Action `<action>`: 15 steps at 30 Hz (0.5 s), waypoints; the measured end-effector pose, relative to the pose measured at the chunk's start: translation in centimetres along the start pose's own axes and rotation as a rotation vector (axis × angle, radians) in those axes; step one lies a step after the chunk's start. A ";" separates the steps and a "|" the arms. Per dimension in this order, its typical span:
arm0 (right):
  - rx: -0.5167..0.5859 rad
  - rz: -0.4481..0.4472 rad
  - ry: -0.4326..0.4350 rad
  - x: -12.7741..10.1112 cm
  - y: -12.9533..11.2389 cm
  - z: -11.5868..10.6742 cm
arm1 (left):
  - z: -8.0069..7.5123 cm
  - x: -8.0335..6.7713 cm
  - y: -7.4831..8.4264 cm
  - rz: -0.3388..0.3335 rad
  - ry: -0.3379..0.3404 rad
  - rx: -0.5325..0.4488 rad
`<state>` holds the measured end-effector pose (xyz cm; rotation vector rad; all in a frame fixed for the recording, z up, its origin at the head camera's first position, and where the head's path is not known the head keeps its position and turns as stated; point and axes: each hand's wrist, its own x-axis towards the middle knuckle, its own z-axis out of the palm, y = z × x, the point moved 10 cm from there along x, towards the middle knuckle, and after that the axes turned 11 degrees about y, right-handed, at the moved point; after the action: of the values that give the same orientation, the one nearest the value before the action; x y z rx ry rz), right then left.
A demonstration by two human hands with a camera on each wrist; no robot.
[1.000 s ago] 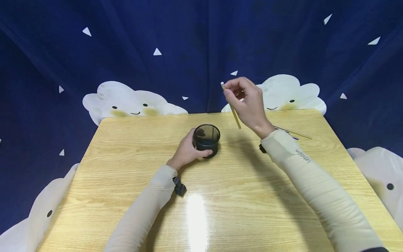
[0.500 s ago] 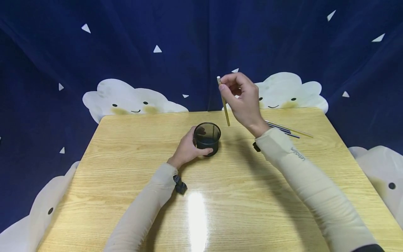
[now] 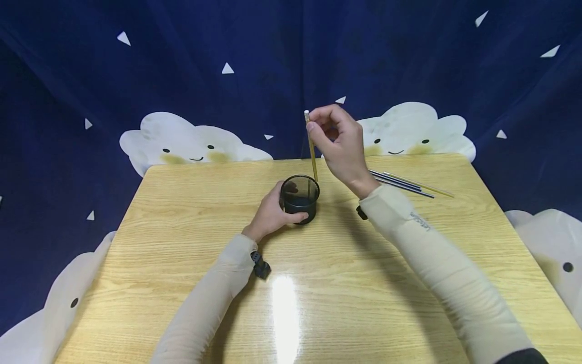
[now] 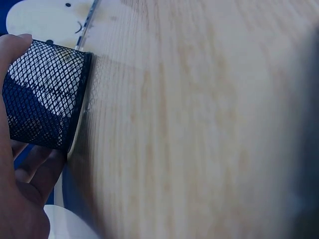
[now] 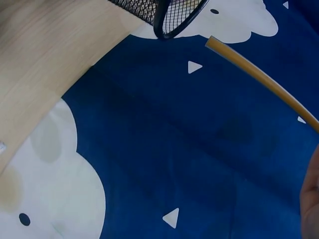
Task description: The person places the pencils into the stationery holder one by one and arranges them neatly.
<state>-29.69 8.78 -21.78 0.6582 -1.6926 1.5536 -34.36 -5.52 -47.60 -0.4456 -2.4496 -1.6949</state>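
A black mesh cup [image 3: 299,198] stands on the wooden table [image 3: 182,237], and my left hand [image 3: 271,216] grips its side; the mesh cup [image 4: 45,97] fills the upper left of the left wrist view beside my fingers [image 4: 20,194]. My right hand [image 3: 338,144] pinches a yellow pencil [image 3: 311,149] near its white eraser end, held almost upright with its lower tip just above the cup's far rim. In the right wrist view the pencil [image 5: 259,82] ends close to the cup's rim [image 5: 172,20].
Several more pencils [image 3: 404,183] lie on the table to the right behind my right forearm. A dark blue curtain [image 3: 273,50] with white clouds hangs behind and around the table. A glare patch [image 3: 284,313] shines near the front edge.
My right hand has carried the pencil leftward and turned it more upright, bringing its tip from beside the cup to over the rim. The left hand has stayed on the cup.
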 end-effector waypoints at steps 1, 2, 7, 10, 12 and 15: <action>0.000 0.000 -0.004 0.0 -0.1 0.1 | 0.0 0.0 0.0 0.002 -0.001 -0.003; 0.002 0.002 -0.007 -0.1 -0.1 0.3 | 0.1 0.0 0.0 0.003 -0.002 -0.008; 0.017 0.011 -0.011 -0.4 0.3 0.7 | 0.0 0.1 0.0 0.010 0.000 -0.001; 0.020 0.015 -0.012 -0.5 0.4 0.9 | 0.0 0.1 0.0 0.008 0.001 0.007; 0.020 0.019 -0.013 -0.6 0.5 1.0 | 0.1 0.1 0.0 0.005 0.000 0.009; 0.013 0.023 -0.025 -0.8 0.6 1.3 | 0.0 0.1 -0.1 -0.003 0.000 0.018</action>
<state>-29.89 7.45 -22.82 0.6699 -1.7157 1.5789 -34.47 -5.50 -47.69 -0.4397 -2.4644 -1.6725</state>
